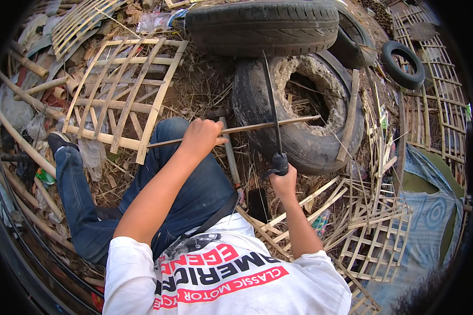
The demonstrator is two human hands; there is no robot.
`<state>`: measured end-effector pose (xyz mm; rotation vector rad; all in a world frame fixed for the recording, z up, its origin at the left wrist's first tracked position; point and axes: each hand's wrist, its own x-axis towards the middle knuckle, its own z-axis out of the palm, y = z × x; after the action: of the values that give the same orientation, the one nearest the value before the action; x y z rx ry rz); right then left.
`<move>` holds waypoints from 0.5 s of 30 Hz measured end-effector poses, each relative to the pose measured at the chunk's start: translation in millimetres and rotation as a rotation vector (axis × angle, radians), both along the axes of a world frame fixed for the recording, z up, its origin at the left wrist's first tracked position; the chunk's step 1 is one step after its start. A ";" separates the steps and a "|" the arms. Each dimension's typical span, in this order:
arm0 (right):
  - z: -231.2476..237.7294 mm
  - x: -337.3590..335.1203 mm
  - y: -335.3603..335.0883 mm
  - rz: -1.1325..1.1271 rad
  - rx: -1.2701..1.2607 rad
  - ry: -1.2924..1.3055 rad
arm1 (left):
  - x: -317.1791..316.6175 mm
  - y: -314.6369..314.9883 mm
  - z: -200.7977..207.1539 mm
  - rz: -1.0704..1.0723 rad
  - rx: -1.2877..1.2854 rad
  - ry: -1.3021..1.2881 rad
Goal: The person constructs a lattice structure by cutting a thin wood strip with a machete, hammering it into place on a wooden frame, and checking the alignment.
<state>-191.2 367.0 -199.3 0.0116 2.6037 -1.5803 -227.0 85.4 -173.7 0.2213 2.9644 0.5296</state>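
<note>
My left hand (pixel 201 137) is closed around a thin bamboo strip (pixel 252 127) that runs across in front of me, over my bent knee and out over the hole of an old tyre (pixel 312 149). In my right hand (pixel 284 184) is the black-wrapped handle of a machete (pixel 271 100). Its long dark blade points away from me and crosses the strip near the tyre's left side; whether they touch, I cannot tell. The tyre lies flat, with a rough, pale, crusted inner rim. A flat wooden piece (pixel 349 115) leans on its right side.
Another tyre (pixel 263 27) stands behind, and a small tyre (pixel 403 64) lies far right. A woven bamboo lattice (pixel 126 89) rests at left, with another lattice (pixel 376 244) at lower right. A greyish rod (pixel 229 153) stands by my knee. Bamboo poles (pixel 23 131) and scraps lie left.
</note>
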 end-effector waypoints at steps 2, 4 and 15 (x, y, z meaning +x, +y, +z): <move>-1.4 1.5 -5.6 -0.018 0.010 0.049 | 13.1 -6.1 17.3 0.018 -0.085 0.097; 1.6 3.1 -2.7 -0.044 0.028 0.109 | 27.6 -7.6 44.8 0.081 -0.098 0.177; 173.8 2.4 -39.7 -0.030 -0.137 0.612 | 264.6 -129.7 235.3 0.589 0.158 1.316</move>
<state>-188.9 327.3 -25.5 -0.5256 2.9062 -2.0287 37.6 -44.3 61.6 -0.5481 4.2798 0.9583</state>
